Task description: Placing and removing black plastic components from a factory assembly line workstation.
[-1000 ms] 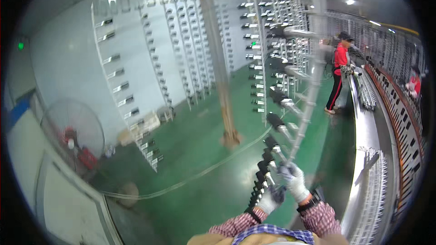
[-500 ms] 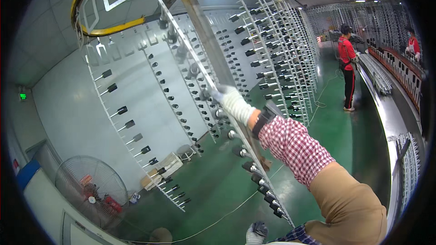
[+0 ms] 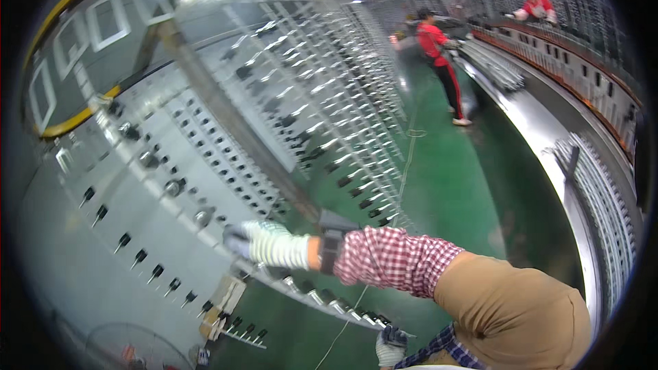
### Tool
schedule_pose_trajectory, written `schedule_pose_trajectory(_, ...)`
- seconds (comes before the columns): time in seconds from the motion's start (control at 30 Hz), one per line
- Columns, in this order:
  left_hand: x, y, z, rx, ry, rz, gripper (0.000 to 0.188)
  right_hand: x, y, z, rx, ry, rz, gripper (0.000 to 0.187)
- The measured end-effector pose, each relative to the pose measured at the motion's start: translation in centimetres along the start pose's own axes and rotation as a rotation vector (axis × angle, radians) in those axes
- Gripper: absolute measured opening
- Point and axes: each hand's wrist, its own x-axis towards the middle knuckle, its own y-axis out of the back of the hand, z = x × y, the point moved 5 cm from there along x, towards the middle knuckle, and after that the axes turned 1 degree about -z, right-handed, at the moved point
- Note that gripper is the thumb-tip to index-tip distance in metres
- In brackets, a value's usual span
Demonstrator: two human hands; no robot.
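Observation:
My right hand [image 3: 266,244], in a striped white glove with dark fingers, is closed round a long pale rack pole [image 3: 310,300]. The pole slants from the upper left down to the bottom middle. Round silver-and-black pieces [image 3: 174,187] stick out along it; motion smears them. A red-checked sleeve [image 3: 397,260] and a dark wrist strap [image 3: 332,245] show on my right arm. Low in the picture, my left hand [image 3: 391,347], also gloved, has its fingers curled at the pole's lower end. A blue plaid cuff [image 3: 439,347] lies beside it.
Similar racks with black-tipped pieces [image 3: 139,256] hang behind and farther right. A brown post [image 3: 226,109] slants behind the pole. Right of the green floor [image 3: 449,178], a long metal bench [image 3: 548,185] carries a bundle of rods. Two people in red [image 3: 439,48] [image 3: 536,8] work there.
My view has swung to the right, so the background shifts left. My right hand has moved down and left in the picture with the pole. The pole's lower end now meets my left hand.

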Motion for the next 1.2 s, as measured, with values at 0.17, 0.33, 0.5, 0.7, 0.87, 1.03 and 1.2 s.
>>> schedule_pose_trajectory(0.17,7.4,-9.7,-4.5,-0.291,0.238,-0.067,0.026,-23.1,12.3,7.6,-0.468,-0.191,-0.322,0.034)
schedule_pose_trajectory(0.33,16.3,-23.2,-11.3,-0.289,0.561,-0.097,0.019,-56.9,29.9,7.3,-0.446,-1.264,0.412,0.039)
schedule_pose_trajectory(0.5,23.3,-45.2,-17.0,-0.212,0.718,-0.477,0.019,-78.1,35.5,-0.7,-0.132,-1.359,1.144,0.031)
schedule_pose_trajectory(0.7,30.1,-67.1,-20.4,-0.078,0.893,-0.652,0.024,-87.0,39.4,0.1,-0.313,-1.105,1.698,0.031)
schedule_pose_trajectory(0.87,45.2,-78.4,-25.2,-0.082,0.922,-0.598,0.026,-89.4,38.8,2.2,-0.248,-1.169,1.928,0.028)
schedule_pose_trajectory(1.03,55.8,-85.9,-34.8,0.500,0.778,-0.539,0.046,-89.6,38.5,1.4,-0.174,-0.873,2.561,0.032)
schedule_pose_trajectory(1.2,59.3,-87.6,-41.2,0.817,0.827,-0.799,0.053,-85.8,41.0,2.7,0.242,-0.948,2.892,0.035)
